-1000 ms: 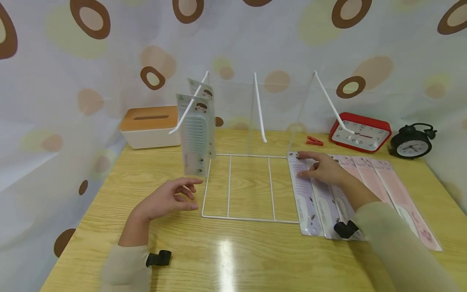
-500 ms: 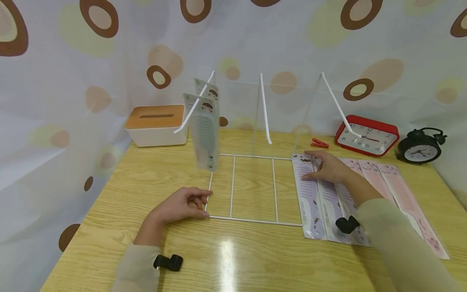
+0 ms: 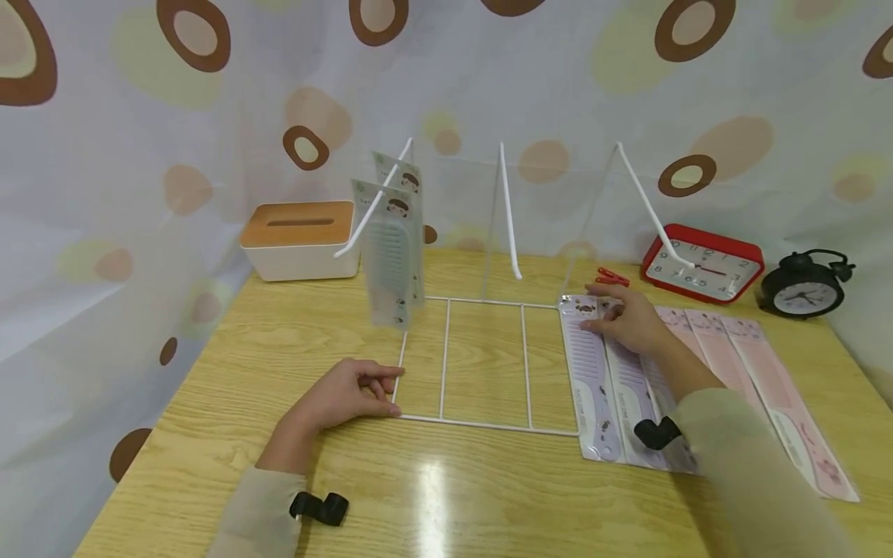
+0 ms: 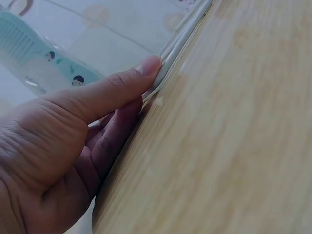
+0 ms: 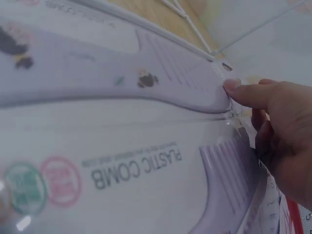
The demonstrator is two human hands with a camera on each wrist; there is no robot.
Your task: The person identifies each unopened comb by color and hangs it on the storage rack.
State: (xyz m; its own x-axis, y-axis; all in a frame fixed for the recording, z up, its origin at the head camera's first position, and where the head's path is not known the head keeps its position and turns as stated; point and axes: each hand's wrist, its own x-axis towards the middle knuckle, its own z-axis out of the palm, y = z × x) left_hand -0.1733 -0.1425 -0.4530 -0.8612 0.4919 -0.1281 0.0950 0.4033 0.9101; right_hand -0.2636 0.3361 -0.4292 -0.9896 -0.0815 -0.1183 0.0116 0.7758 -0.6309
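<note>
The comb packs (image 3: 591, 380) look glossy plastic, the rack (image 3: 444, 360) smooth, the wood-grained table (image 3: 516, 496) shiny.

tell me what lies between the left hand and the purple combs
In the head view, the white rack base lies between the left hand and the purple combs, with table showing through it.

Two combs (image 3: 387, 263) are hanging on the left hook (image 3: 359, 227) of the rack (image 3: 481, 425), and the box (image 3: 300, 257) is standing behind, farther left. More combs (image 3: 628, 381) are lying right of the rack; behind them, a clip (image 3: 612, 277) is resting left of two clocks (image 3: 705, 267).
</note>
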